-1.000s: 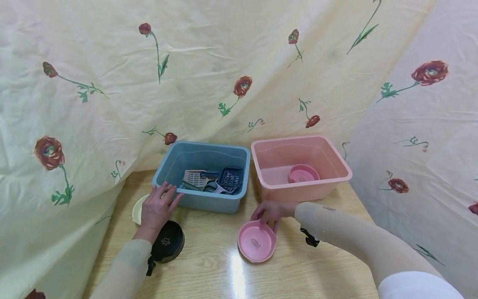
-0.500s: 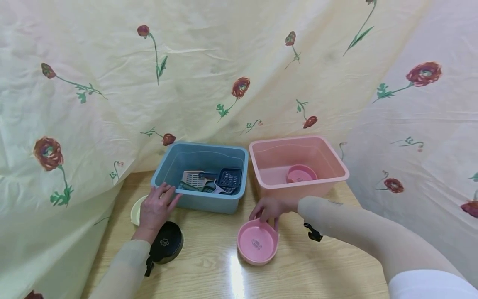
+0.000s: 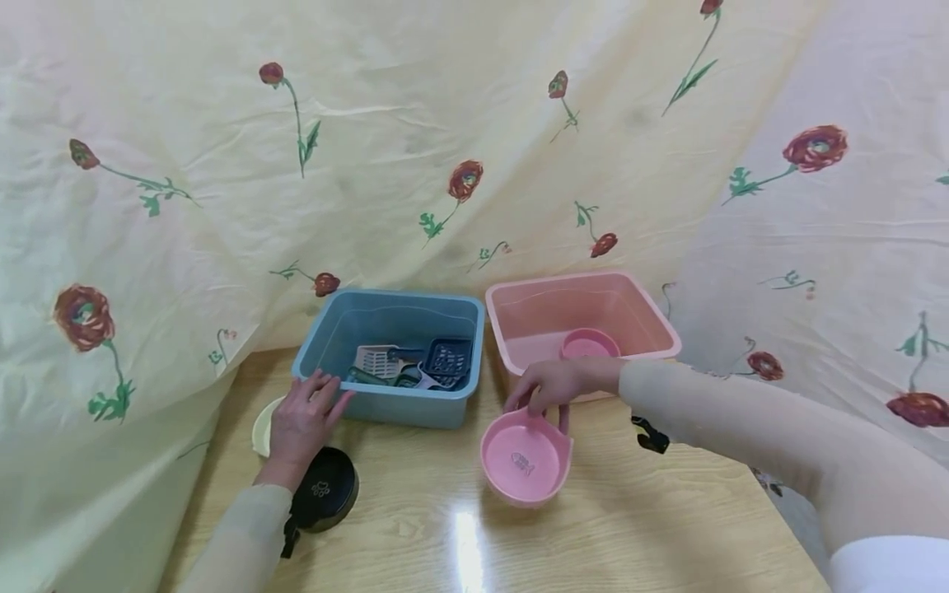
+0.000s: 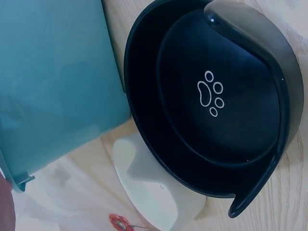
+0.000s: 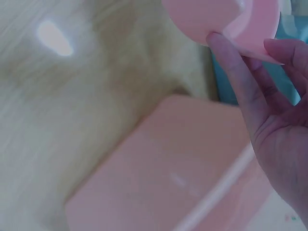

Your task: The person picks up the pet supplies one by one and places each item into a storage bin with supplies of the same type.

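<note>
Two hands are well apart over the tabletop: the right hand pinches the rim of a pink bowl with a fish print, holding it just above the wood, near the pink bin. The left hand, fingers loosely spread, rests on the front rim of the blue bin, beyond a black bowl with a paw print.

pink bowl: lifted off tbl | R hand: up w/ it (nearer pink bin)
</note>
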Tool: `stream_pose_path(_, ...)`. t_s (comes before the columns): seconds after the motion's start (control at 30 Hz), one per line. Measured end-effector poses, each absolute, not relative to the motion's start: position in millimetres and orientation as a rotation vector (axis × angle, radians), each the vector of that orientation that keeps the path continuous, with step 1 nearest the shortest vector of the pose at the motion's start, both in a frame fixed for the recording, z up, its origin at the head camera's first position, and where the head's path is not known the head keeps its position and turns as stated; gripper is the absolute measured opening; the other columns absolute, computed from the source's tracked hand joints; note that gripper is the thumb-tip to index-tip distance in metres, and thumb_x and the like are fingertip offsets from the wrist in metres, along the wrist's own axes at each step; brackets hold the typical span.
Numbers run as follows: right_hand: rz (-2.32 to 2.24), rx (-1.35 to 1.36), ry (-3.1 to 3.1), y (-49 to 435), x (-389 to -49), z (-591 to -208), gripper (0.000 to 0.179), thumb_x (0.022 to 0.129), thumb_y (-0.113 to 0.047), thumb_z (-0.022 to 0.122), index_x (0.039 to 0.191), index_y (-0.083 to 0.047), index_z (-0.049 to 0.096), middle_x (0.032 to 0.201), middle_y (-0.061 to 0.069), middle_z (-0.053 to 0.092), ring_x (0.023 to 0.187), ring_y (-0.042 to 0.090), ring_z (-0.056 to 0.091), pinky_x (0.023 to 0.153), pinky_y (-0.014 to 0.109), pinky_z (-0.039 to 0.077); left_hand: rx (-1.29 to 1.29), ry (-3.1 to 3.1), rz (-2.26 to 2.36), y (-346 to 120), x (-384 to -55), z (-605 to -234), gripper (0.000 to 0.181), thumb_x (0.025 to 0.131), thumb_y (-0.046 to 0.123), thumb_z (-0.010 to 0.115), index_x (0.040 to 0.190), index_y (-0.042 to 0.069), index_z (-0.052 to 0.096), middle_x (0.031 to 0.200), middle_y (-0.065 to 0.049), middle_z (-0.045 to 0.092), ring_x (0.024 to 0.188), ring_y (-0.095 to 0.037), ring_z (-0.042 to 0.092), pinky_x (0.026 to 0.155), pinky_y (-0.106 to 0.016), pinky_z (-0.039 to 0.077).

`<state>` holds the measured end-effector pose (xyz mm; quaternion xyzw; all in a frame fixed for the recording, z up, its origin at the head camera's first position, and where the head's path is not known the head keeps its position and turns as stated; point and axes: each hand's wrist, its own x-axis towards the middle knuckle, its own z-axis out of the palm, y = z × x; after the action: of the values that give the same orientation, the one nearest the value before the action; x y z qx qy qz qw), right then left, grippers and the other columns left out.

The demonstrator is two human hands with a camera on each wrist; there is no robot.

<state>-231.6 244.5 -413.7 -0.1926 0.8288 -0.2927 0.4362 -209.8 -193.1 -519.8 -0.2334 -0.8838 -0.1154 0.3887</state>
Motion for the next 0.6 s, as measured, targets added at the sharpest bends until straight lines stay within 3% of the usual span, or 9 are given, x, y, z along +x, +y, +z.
stream_pose_path(0.1,-0.717,-0.517,2.068,250,-239,-393,0.041,0.099,-0.002,0.069,0.133,-0.024,0.076,0.123,0.003,0.071,0.1,0.024,0.074,0.07,0.042,0.067,-0.582,-2.249,-0.295,-194,-209,-519,0.059,0.106,0.052,0.057,0.11,-0.003,0.077,0.105,-0.027,0.076,0.102,-0.045,0.076,0.094,-0.069,0.055)
stream_pose_path(0.27,-0.69,-0.571,2.094,258,-256,-359,0.041,0.1,-0.003,0.067,0.138,-0.019,0.073,0.127,0.008,0.069,0.104,0.025,0.072,0.07,0.044,0.067,-0.563,-2.241,-0.301,-195,-209,-519,0.076,0.11,0.061,0.037,0.108,-0.003,0.078,0.104,-0.026,0.076,0.099,-0.044,0.077,0.093,-0.069,0.055)
stream_pose_path(0.6,-0.626,-0.535,2.188,277,-296,-308,0.043,0.103,-0.005,0.061,0.146,-0.009,0.066,0.144,0.016,0.064,0.114,0.031,0.068,0.078,0.045,0.067,-0.588,-2.217,-0.284,-192,-209,-519,0.076,0.111,0.061,0.036,0.105,-0.002,0.077,0.101,-0.025,0.075,0.098,-0.044,0.077,0.091,-0.067,0.057)
